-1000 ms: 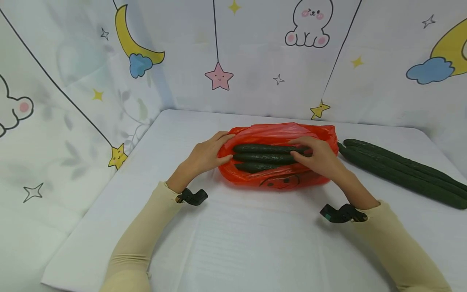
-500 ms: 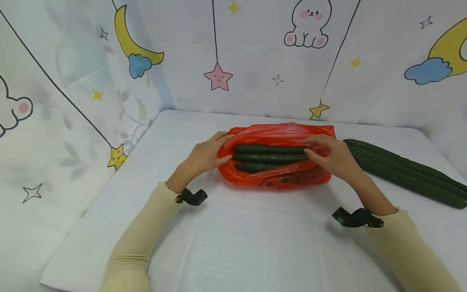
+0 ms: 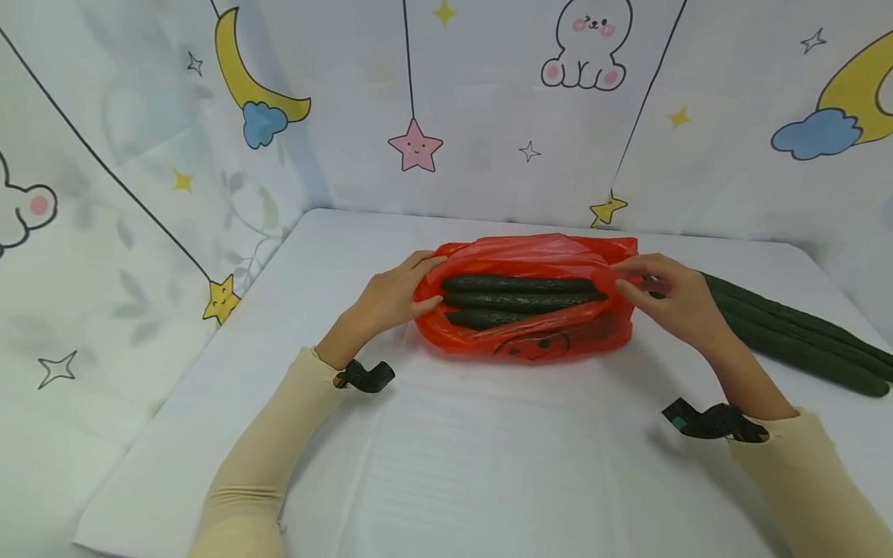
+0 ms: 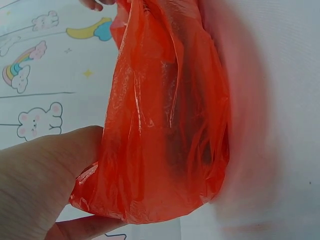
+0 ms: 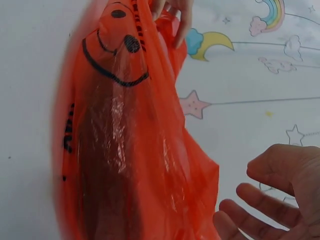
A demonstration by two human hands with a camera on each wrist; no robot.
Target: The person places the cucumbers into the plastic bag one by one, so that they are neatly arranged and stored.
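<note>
A red plastic bag (image 3: 558, 341) lies on the table with its mouth spread. Inside it, three dark green cucumbers (image 3: 519, 301) lie side by side. My left hand (image 3: 394, 298) holds the bag's left end by its rim, the thumb on the near side of the mouth and the fingers farther back. My right hand (image 3: 673, 298) hovers by the bag's right end, fingers loosely bent and nothing between them. In the right wrist view, a gap shows between that hand and the red plastic. More long cucumbers (image 3: 802, 337) lie to the right of the bag, partly behind the right hand.
A white table (image 3: 474, 457) carries everything. Behind it hangs a pale cloth (image 3: 474, 93) printed with moons, stars and bears. Each wrist wears a small black camera, one on the left (image 3: 370, 377) and one on the right (image 3: 711, 422).
My right hand has come off the cucumbers in the bag and moved right, past the bag's right end. The left hand has stayed at the left rim.
</note>
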